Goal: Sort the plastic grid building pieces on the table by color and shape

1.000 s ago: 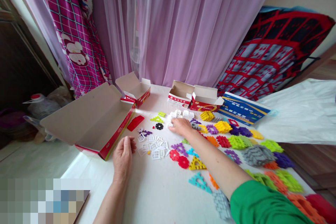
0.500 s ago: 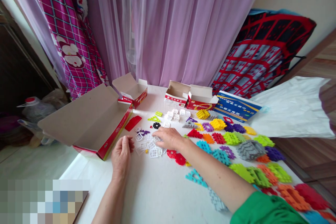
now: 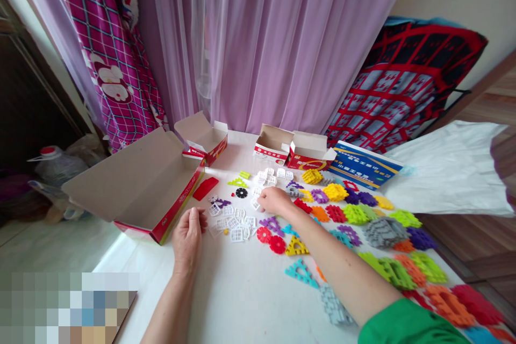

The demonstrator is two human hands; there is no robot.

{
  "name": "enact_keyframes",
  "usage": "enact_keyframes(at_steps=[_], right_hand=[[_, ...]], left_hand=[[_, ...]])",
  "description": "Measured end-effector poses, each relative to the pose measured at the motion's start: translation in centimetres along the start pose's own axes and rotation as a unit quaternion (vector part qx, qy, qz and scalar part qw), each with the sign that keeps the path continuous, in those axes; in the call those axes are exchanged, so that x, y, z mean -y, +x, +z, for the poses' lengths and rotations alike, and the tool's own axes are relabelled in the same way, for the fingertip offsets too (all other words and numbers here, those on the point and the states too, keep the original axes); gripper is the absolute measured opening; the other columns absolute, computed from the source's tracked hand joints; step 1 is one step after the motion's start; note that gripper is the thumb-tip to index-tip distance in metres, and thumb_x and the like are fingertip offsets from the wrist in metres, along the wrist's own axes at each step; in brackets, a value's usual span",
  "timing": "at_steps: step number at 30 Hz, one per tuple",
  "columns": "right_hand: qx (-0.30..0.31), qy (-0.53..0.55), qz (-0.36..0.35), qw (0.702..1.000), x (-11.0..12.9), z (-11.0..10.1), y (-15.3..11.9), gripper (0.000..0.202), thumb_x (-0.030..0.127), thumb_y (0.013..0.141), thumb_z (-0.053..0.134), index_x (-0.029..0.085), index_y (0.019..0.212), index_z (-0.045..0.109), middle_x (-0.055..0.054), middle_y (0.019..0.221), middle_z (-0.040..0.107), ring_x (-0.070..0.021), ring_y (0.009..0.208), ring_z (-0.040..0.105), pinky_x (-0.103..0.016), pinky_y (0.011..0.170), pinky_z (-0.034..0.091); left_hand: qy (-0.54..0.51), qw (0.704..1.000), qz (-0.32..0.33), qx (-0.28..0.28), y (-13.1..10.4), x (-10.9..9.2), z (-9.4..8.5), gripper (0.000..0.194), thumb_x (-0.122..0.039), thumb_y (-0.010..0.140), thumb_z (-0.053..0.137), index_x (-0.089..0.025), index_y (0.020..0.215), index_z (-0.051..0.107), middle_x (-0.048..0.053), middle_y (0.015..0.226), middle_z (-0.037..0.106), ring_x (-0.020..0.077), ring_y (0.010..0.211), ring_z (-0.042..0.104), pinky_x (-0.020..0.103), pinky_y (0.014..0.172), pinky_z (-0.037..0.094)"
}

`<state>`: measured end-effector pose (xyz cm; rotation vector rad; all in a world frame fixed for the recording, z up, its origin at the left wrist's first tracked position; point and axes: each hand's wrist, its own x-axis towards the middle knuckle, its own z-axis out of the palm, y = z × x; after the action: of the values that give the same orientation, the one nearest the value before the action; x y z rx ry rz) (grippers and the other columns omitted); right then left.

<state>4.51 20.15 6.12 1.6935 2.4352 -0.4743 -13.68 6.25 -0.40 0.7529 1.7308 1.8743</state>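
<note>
My right hand (image 3: 275, 200) pinches a small white plastic window piece (image 3: 255, 203), held low over the table beside another white piece. My left hand (image 3: 188, 230) rests at the near side of the large box, fingers curled in and thumb on top; whatever is inside them, if anything, is hidden. Between the hands lies a loose pile of white window pieces (image 3: 233, 222). Farther back stands a group of white window pieces (image 3: 267, 176). Near the pile are a black notched disc (image 3: 241, 193), a red flat piece (image 3: 205, 188) and red discs (image 3: 277, 244).
A large open carton (image 3: 137, 193) stands at the left, with smaller open boxes (image 3: 274, 145) along the back. Colourful interlocking plastic pieces (image 3: 385, 232) spread over the right side. A blue printed box lid (image 3: 363, 164) and a white bag (image 3: 447, 166) lie behind them.
My right hand has moved right and back from the white pile, carrying a white window piece. A purple and a yellow piece beneath the arm are uncovered. My left hand stays in place.
</note>
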Motion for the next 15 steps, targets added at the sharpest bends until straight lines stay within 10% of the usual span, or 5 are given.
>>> enact_keyframes(at_steps=[15], right_hand=[[-0.008,-0.145,-0.153,0.978,-1.6,-0.1,0.0,0.033,0.034,0.075,0.064,0.025,0.106,0.070,-0.005,0.110,0.072,-0.0233,0.101,0.064,-0.028,0.076,0.044]], left_hand=[[0.001,1.000,-0.003,0.001,-0.1,-0.2,0.0,0.047,-0.065,0.077,0.055,-0.018,0.078,0.065,0.000,0.063,0.060,0.0132,0.054,0.054,0.023,0.049,0.044]])
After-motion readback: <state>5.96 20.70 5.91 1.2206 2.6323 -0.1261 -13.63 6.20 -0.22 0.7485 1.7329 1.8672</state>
